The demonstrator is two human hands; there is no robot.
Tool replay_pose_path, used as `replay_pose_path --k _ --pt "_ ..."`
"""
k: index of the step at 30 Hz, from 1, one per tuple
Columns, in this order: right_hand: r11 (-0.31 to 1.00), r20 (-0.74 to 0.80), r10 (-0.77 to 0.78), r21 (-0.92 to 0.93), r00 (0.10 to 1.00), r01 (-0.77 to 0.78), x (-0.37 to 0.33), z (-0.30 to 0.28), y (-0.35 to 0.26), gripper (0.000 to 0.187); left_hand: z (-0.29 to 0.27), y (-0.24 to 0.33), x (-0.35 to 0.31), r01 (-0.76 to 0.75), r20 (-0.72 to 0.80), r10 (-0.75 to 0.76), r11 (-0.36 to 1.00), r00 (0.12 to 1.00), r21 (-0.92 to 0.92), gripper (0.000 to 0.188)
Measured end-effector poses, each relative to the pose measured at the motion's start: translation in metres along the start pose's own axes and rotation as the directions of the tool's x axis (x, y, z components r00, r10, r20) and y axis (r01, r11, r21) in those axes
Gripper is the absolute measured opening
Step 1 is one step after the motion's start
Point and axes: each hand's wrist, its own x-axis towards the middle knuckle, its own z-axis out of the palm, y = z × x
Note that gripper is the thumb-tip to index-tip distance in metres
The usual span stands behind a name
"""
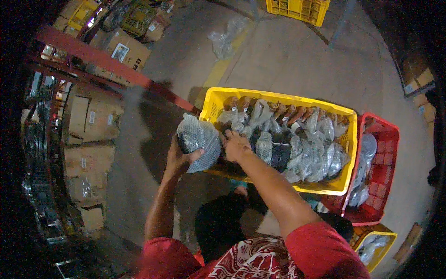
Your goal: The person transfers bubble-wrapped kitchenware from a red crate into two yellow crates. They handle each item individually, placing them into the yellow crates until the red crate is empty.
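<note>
A bundle in bubble wrap (pixel 203 139) is gripped by my left hand (pixel 180 158), thumb across its front, just outside the left end of a yellow crate (pixel 283 96). What the wrap covers is hidden. My right hand (pixel 237 145) reaches into the crate's left part with its fingers bent down; whatever they touch is hidden. Inside the crate stand rows of plastic-wrapped items (pixel 311 158), with brown pieces (pixel 290 113) along the far side and dark boxy ones (pixel 280 154) near the middle.
A red crate (pixel 395 153) with wrapped things adjoins on the right, and a smaller yellow crate (pixel 388 251) sits below it. Cardboard boxes (pixel 88 118) fill shelving at left, behind a red beam (pixel 109 60). Clear plastic (pixel 222 44) lies on the floor; another yellow crate (pixel 297 10) stands far off.
</note>
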Motion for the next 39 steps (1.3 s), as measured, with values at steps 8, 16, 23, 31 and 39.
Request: replay_pose_path --k 8,16,23,31,39 --pt "0.988 0.048 -0.110 0.109 0.993 0.105 0.022 -0.002 0.034 0.085 0.001 0.020 0.003 0.138 0.028 -0.138 0.990 0.990 0.009 0.087" --pt "0.978 0.042 -0.097 0.189 0.994 0.087 0.010 -0.012 0.036 0.090 0.001 -0.015 0.031 0.132 0.087 -0.154 0.967 0.984 0.219 0.088" --pt "0.980 -0.027 -0.068 0.188 0.997 0.071 -0.004 -0.014 0.037 0.093 0.033 -0.029 0.036 0.135 0.137 -0.154 0.982 0.979 0.134 0.102" --pt "0.980 0.065 -0.120 0.166 0.991 0.108 -0.004 -0.025 0.033 0.095 0.042 -0.067 0.042 0.096 0.149 -0.183 0.883 0.972 0.460 0.113" --pt "0.975 0.074 -0.131 0.190 0.989 0.115 -0.005 -0.021 0.038 0.099 0.049 -0.069 0.022 0.057 0.072 -0.190 0.599 0.979 0.799 0.124"
